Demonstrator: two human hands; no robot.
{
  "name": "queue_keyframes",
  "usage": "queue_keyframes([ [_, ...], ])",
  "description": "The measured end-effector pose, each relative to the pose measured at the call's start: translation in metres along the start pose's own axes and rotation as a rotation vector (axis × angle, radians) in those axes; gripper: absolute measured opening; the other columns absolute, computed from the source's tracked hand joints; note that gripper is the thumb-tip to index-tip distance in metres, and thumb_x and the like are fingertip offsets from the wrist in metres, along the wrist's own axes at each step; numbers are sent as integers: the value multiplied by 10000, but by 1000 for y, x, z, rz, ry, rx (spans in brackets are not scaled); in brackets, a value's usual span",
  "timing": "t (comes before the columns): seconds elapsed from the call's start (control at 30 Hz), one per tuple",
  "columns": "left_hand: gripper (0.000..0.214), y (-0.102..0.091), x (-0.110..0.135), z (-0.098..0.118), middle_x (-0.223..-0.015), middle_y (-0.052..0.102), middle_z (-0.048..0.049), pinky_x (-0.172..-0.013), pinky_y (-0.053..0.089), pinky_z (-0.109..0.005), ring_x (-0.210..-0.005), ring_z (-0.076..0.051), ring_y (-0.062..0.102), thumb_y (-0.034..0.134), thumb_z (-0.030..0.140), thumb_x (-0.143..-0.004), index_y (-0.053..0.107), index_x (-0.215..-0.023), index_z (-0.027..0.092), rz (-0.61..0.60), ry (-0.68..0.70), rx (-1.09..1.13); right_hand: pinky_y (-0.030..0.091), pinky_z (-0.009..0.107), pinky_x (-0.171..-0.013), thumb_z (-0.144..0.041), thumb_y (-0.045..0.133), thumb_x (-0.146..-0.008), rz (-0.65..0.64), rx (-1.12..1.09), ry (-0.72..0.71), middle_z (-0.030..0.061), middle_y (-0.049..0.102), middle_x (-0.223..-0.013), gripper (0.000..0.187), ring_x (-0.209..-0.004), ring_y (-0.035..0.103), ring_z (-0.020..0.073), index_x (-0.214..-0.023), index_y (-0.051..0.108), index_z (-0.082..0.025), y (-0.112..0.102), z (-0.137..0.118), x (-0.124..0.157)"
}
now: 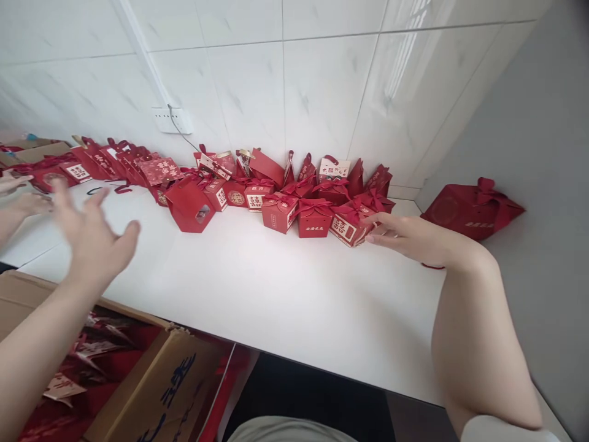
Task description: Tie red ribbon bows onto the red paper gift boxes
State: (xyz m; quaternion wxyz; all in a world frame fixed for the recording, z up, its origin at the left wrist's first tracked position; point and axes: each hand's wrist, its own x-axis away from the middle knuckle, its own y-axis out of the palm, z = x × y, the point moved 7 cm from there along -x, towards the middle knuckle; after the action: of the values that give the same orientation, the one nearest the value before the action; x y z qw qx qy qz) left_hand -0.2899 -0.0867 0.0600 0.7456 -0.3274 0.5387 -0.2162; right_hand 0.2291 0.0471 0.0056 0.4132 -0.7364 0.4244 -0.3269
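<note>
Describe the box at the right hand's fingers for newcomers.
Start at the white table; follow its front row of red boxes to the right hand. Unlike its gold-lettered red left neighbour, this box shows a pale double-happiness panel.

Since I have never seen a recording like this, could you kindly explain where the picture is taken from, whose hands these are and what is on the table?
There is no machine here: a person works bare-handed, wearing a camera on the head that looks forward and down. The left hand is open in the air, holding nothing that I can see. The right hand has its fingertips at a red box; I cannot tell whether they grip it. More small red boxes, many with ribbons, crowd the white table along the tiled wall. A cardboard carton at lower left holds more red items. At the far left edge, another person's hand shows.
</note>
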Motion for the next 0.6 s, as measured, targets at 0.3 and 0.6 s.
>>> queue_keyframes([
  [0.3, 667, 155, 21, 219, -1648, -21, -153, -1205, 151, -556, -1521, -344, 49, 538, 346, -888, 316, -1486, 149, -241, 464, 322, 522, 443, -841, -468, 469, -903, 661, -39, 221, 126, 679, -1163, 405, -1053, 636, 306, -1178, 617, -210, -72, 80, 30],
  [0.6, 680, 223, 99, 293, -1645, 35, -162, -1188, 71, -636, -1522, -328, 82, 432, 376, -952, 194, -1560, 185, -259, 502, 347, 401, 504, -1021, -582, 483, -877, 1096, -60, 430, 196, 515, -1352, 619, -1302, 434, 368, -1324, 468, -155, -90, 137, 44],
])
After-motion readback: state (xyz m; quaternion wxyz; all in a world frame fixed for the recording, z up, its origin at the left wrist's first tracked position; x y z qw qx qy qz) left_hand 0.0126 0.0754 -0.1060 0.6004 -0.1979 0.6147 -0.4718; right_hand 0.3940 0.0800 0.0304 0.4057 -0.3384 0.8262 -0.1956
